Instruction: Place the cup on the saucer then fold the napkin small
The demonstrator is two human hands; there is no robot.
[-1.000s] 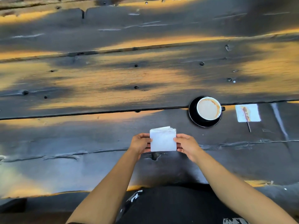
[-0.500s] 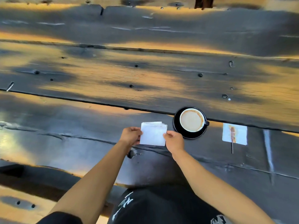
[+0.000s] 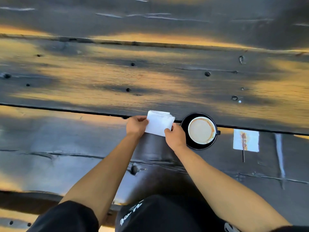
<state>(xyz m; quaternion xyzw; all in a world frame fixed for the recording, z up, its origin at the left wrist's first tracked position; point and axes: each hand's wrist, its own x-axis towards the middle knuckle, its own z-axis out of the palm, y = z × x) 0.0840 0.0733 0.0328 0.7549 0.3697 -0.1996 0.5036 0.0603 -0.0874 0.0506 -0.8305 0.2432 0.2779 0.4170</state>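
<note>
A white cup [image 3: 202, 130] of milky coffee stands on a black saucer [image 3: 185, 124] on the dark wooden table. Just left of it I hold a white napkin [image 3: 158, 123], folded into a small thick square with several layers showing at its far edge. My left hand [image 3: 136, 125] pinches the napkin's left edge. My right hand [image 3: 175, 137] grips its near right corner, right beside the saucer's rim.
A second white napkin [image 3: 252, 139] with a brown-stained stirring stick [image 3: 243, 148] lies to the right of the saucer. The table [image 3: 100, 77] is made of wide, dark planks with gaps and knots. My lap sits at the table's near edge.
Both hands have carried the folded napkin farther from me and to the right, close to the saucer, and it now sits slightly tilted. The cup and saucer have stayed put.
</note>
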